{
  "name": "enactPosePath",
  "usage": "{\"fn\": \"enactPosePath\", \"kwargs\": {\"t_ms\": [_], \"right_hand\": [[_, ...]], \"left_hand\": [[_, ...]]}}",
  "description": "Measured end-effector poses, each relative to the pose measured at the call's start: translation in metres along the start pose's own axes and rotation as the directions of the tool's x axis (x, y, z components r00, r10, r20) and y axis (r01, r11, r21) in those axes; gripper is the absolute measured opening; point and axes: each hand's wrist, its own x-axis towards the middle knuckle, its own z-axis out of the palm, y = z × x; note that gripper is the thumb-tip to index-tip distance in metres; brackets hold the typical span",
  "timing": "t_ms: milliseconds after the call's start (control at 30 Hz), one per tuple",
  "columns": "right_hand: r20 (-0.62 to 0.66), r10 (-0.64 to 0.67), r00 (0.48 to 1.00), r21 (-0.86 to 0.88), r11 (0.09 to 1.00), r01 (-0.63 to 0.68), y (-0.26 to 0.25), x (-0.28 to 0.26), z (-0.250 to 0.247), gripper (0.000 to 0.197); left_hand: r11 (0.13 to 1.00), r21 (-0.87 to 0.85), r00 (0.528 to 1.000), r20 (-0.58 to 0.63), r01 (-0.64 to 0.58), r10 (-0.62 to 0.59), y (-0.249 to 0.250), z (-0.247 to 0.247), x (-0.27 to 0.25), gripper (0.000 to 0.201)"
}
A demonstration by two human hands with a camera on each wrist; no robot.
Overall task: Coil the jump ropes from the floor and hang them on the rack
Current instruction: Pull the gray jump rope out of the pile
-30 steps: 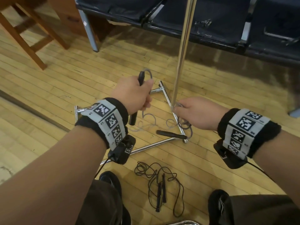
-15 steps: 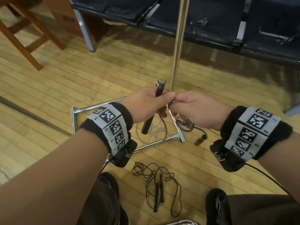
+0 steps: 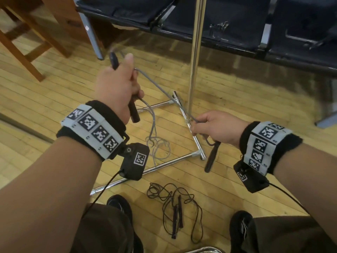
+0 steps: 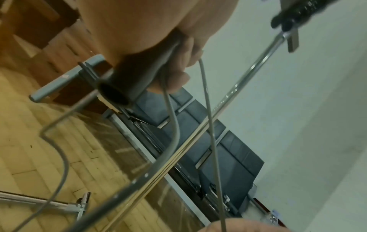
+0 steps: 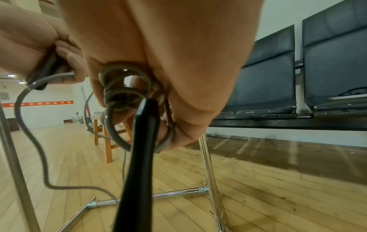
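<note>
A grey jump rope (image 3: 160, 88) stretches taut between my two hands. My left hand (image 3: 116, 84) grips one black handle (image 3: 134, 112) upright, raised above the floor. Small coils of the grey cord (image 5: 127, 97) sit in my right hand (image 3: 217, 126), and the other black handle (image 3: 211, 157) hangs below it. Slack grey cord (image 3: 158, 147) lies on the floor inside the rack's base. The chrome rack (image 3: 196, 52) rises as a pole just beyond my right hand. A second, black jump rope (image 3: 176, 212) lies loose on the floor between my shoes.
The rack's chrome base bars (image 3: 160, 166) form a frame on the wooden floor. A row of dark seats (image 3: 237, 21) stands behind the pole. A wooden stool (image 3: 23, 39) is at the far left. My shoes (image 3: 120, 205) flank the black rope.
My hands, together half a second ago, have pulled apart. The left rose up and away with its handle, drawing the grey cord taut, and the right dropped slightly to the right.
</note>
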Motion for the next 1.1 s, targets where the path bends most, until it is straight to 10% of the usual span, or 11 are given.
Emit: {"fn": "enactPosePath", "kwargs": {"t_ms": [533, 700, 867, 967, 1100], "right_hand": [[0.209, 0.229, 0.951, -0.413, 0.902, -0.126, 0.002, 0.007, 0.035, 0.022], [0.101, 0.002, 0.995, -0.053, 0.999, 0.003, -0.018, -0.004, 0.016, 0.013], [0.063, -0.120, 0.991, -0.031, 0.992, 0.122, -0.031, -0.012, 0.005, 0.017], [0.041, -0.173, 0.984, -0.014, 0.985, 0.174, -0.033, -0.013, 0.003, 0.014], [0.035, -0.205, 0.978, 0.025, 0.979, 0.204, -0.033, -0.016, -0.003, 0.023]], "left_hand": [[0.995, -0.102, 0.962, -0.273, -0.008, -0.021, 0.006, -0.030, 0.015, 0.025], [0.976, 0.147, 0.925, -0.367, 0.161, -0.098, 0.006, -0.049, 0.033, 0.032], [0.909, 0.415, 0.986, 0.164, -0.051, -0.019, -0.011, -0.017, -0.008, 0.032], [0.827, 0.536, 0.804, 0.561, -0.171, -0.197, -0.023, 0.010, -0.034, 0.044], [0.693, 0.633, 0.652, 0.692, -0.345, -0.308, -0.031, 0.025, -0.044, 0.041]]}}
